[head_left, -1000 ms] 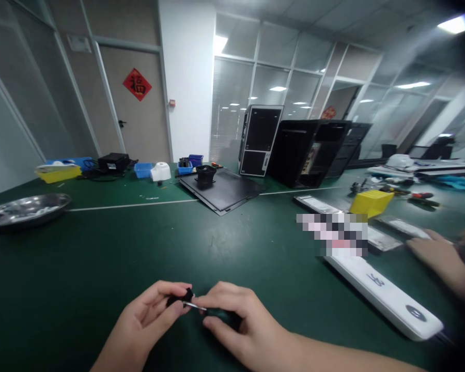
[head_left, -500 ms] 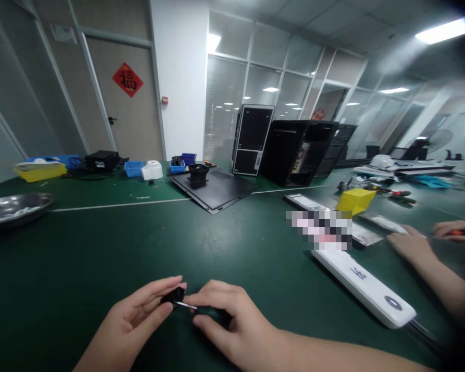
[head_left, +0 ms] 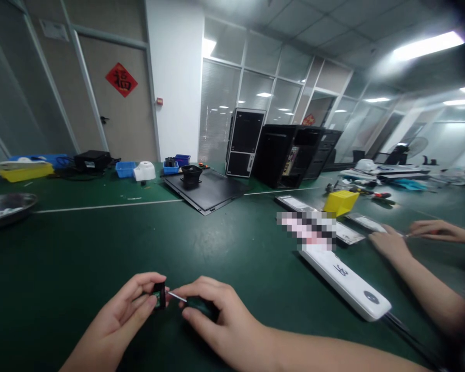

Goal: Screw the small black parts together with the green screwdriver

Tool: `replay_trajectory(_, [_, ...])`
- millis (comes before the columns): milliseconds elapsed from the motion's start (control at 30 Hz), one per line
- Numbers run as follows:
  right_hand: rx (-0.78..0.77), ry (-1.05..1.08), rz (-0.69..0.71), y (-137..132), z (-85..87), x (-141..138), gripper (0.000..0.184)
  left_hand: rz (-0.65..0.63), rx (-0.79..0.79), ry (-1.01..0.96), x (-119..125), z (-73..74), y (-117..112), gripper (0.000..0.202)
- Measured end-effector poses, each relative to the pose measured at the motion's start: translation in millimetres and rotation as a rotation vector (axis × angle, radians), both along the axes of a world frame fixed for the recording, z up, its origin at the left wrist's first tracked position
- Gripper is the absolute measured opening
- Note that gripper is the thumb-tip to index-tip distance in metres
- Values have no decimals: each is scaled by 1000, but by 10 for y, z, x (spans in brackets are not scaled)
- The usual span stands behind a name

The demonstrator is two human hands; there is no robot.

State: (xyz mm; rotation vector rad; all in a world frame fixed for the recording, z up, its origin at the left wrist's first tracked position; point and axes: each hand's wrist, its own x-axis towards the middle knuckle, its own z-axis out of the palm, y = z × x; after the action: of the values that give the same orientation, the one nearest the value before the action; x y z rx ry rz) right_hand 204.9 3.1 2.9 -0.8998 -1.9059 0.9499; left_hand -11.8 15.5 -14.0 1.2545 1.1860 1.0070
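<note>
Between the thumb and fingers of my left hand [head_left: 127,310] is a small black part with a bit of green circuit board [head_left: 160,296], held up on its edge above the green table. My right hand [head_left: 220,312] is closed round the dark green handle of a screwdriver [head_left: 201,306]. Its thin metal shaft points left, and the tip meets or nearly meets the right side of the black part. The exact contact at the tip is too small to make out.
A white power strip [head_left: 344,281] lies to the right, near a co-worker's hands [head_left: 391,245]. Hard drives [head_left: 349,232] and a yellow bin [head_left: 341,202] are beyond it. A black panel [head_left: 217,188] and computer cases [head_left: 246,142] stand farther back; a metal bowl [head_left: 8,209] is left.
The black part has been turned in my left hand, so green circuit board now shows. My right hand has shifted slightly left, with more of the screwdriver's handle visible. The whole view has shifted a little.
</note>
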Motion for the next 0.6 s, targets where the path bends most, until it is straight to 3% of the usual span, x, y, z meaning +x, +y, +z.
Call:
replay_trajectory(267, [46,0,10,5,-51,21,40,48,5,-182,30,34,57,29])
replay_trajectory(600, [13,-7,44,6,-32,27,42,25,-11,-226,52,73,30,27])
